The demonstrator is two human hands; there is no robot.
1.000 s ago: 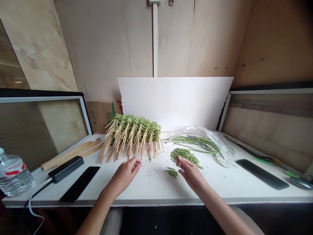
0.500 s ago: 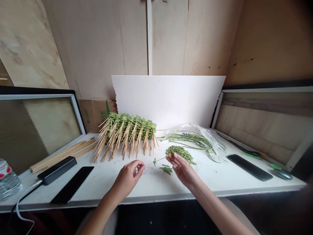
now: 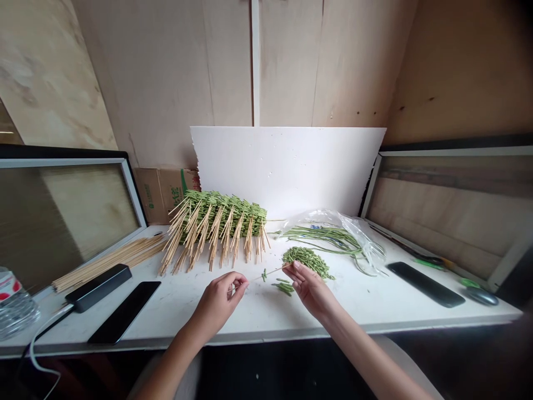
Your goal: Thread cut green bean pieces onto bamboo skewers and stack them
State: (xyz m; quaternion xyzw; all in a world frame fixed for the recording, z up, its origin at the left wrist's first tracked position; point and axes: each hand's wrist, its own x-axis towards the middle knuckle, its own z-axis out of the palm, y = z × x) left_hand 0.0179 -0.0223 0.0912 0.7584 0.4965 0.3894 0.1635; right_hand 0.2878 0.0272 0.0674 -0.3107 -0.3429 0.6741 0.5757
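Note:
A thin bamboo skewer [image 3: 275, 270] spans the gap between my two hands. My left hand [image 3: 225, 289] is closed, pinching the skewer's left end between thumb and fingers. At the other end, my right hand [image 3: 306, 283] grips it with thumb and fingertips. A short green bean piece [image 3: 264, 275] shows at the skewer's line; whether it is threaded on or lies behind, I cannot tell. Several cut pieces [image 3: 283, 287] lie on the white table just left of my right hand. Behind that hand is a larger heap of cut green beans [image 3: 306, 260].
Filled bean skewers [image 3: 225, 216] are stacked at the back left. Loose skewers [image 3: 112, 261], a black box [image 3: 99, 286] and a phone [image 3: 125, 312] lie left. Long beans [image 3: 325, 238] stick out of a plastic bag [image 3: 353, 228]. Another dark phone [image 3: 425, 283] and a mouse [image 3: 482, 295] lie right.
My hands keep nearly the same places and their hold on the skewer. The whole view has shifted very slightly; nothing else has visibly moved.

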